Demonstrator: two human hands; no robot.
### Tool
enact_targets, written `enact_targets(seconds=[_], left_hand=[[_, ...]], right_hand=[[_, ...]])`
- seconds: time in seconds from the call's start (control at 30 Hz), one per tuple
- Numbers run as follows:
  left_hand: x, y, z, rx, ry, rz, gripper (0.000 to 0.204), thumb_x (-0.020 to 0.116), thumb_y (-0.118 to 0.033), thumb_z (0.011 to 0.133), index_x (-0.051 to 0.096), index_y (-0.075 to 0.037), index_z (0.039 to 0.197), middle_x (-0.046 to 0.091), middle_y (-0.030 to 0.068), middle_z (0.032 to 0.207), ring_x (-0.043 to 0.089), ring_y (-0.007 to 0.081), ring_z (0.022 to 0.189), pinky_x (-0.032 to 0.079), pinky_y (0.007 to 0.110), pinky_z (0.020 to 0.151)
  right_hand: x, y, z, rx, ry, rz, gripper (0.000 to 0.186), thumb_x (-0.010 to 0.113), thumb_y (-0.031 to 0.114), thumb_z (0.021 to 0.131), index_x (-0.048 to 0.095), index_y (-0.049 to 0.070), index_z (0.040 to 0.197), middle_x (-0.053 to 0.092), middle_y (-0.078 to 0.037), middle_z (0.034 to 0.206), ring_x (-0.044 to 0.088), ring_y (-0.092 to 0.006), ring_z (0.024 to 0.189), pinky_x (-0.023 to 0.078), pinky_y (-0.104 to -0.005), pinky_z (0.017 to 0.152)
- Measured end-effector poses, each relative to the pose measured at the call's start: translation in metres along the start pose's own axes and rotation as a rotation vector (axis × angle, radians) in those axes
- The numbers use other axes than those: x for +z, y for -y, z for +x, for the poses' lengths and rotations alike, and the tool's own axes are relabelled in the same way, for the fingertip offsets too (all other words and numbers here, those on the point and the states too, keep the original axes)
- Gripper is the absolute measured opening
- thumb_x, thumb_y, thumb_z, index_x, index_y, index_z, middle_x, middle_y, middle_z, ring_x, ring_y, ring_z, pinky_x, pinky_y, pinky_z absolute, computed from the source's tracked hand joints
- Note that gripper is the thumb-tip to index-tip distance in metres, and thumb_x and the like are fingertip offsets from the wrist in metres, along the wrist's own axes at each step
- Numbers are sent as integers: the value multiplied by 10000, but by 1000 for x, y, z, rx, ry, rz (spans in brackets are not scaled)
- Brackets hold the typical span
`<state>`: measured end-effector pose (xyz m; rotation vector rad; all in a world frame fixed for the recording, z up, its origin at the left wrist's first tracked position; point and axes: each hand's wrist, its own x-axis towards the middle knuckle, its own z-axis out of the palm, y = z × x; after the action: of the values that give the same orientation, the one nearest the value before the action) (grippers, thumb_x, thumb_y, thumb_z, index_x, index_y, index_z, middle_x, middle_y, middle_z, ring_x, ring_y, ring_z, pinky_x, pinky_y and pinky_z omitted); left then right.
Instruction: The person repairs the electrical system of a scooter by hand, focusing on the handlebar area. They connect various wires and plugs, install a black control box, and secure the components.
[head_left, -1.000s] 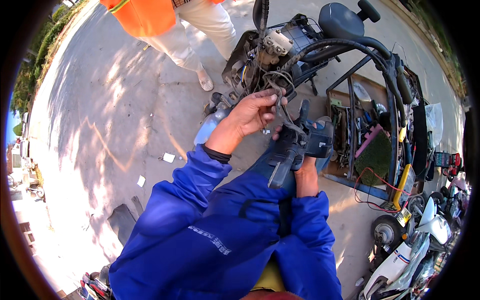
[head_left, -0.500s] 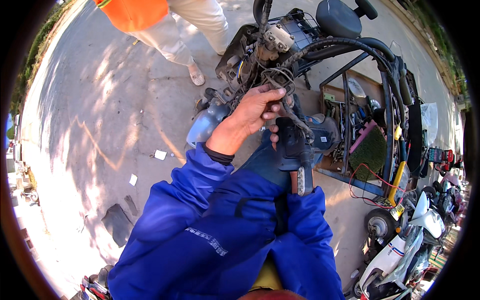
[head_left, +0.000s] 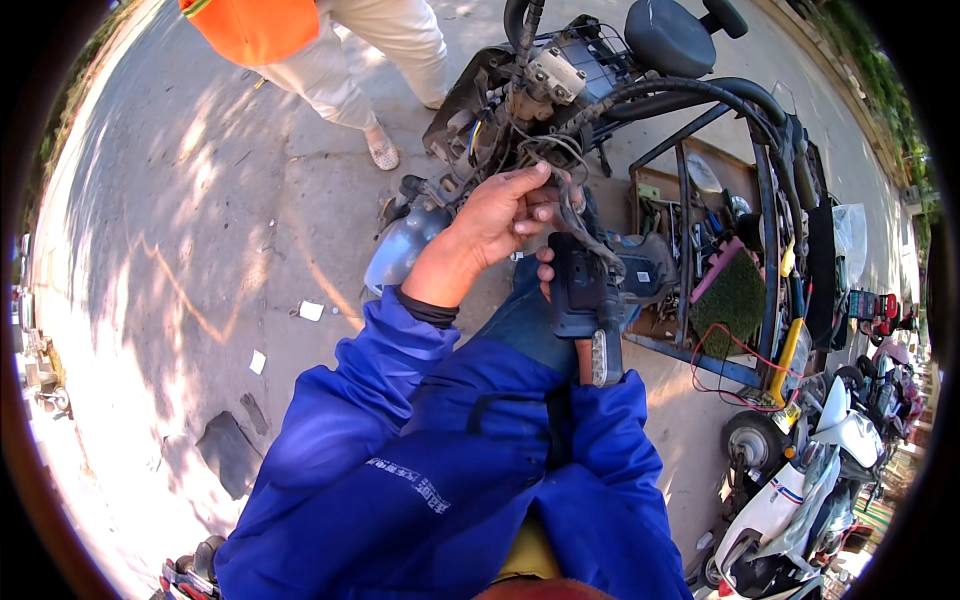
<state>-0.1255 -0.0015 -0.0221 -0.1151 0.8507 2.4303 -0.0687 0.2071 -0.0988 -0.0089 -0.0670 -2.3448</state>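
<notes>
My left hand (head_left: 497, 222) is closed in a pinch at the loose wires (head_left: 571, 205) hanging below the stripped front of a vehicle (head_left: 520, 115). Its thumb lies against a thin wire, and the exact grip is partly hidden by the fingers. In my right hand (head_left: 545, 272) is a black lamp housing (head_left: 578, 288) with a clear-lensed turn signal (head_left: 600, 358) on its near side. That hand is mostly behind the housing, with only fingertips and some wrist showing. The wire bundle runs down beside the housing.
A person in white trousers (head_left: 390, 40) and an orange top stands at far left. To my right, a metal-framed cart bed (head_left: 683, 345) holds tools and a green-and-pink mat (head_left: 730, 290). Parked scooters (head_left: 775, 515) stand at lower right. A grey scrap (head_left: 228, 452) lies on the ground.
My left hand has shifted slightly left and down against the wires, its fingers a little more spread. The whole view has moved slightly; the lamp housing stays in my right hand.
</notes>
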Motion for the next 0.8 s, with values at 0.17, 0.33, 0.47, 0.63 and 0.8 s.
enact_targets(seconds=[0.17, 0.33, 0.47, 0.63, 0.8], left_hand=[[-5, -2, -2, -47, 35, 1, 260, 609, -243, 1067, 676, -5, 1148, 618, 29, 779, 393, 56, 542, 328, 172, 471], [-5, 4, -4, 119, -171, -17, 207, 662, -186, 1031, 660, -20, 1154, 708, 47, 953, 469, 49, 624, 350, 188, 475], [-26, -4, -9, 124, -173, -2, 263, 668, -181, 1024, 645, 0, 1213, 713, 52, 956, 482, 54, 620, 347, 181, 460], [-38, -16, -15, 41, -10, -60, 333, 607, -181, 1059, 548, 8, 1327, 626, 47, 1018, 466, 86, 655, 376, 206, 479], [-46, -14, -13, 28, 51, -105, 297, 615, -187, 1051, 589, -5, 1284, 673, 61, 1019, 537, 112, 735, 434, 220, 562]], right_hand=[[-3, -2, -2, -144, -76, -143, 829, 540, 635, 996, 389, 47, 1560, 535, -267, 1268, 594, -422, 1114, 597, -547, 919], [29, -26, 4, -399, -293, -261, 712, 488, 620, 1030, 525, 43, 1446, 690, -189, 1127, 699, -375, 1028, 611, -507, 887], [12, -30, 6, -487, -300, -309, 530, 578, 481, 1040, 576, 53, 1353, 703, -107, 1173, 709, -241, 1032, 575, -438, 970], [30, -45, 2, -519, -379, -377, 537, 603, 525, 1021, 603, 59, 1289, 709, -87, 1136, 715, -206, 999, 615, -408, 834], [24, -39, -9, -443, -290, -515, 579, 682, 556, 970, 600, 50, 1241, 700, -69, 939, 689, -166, 714, 579, -325, 580]])
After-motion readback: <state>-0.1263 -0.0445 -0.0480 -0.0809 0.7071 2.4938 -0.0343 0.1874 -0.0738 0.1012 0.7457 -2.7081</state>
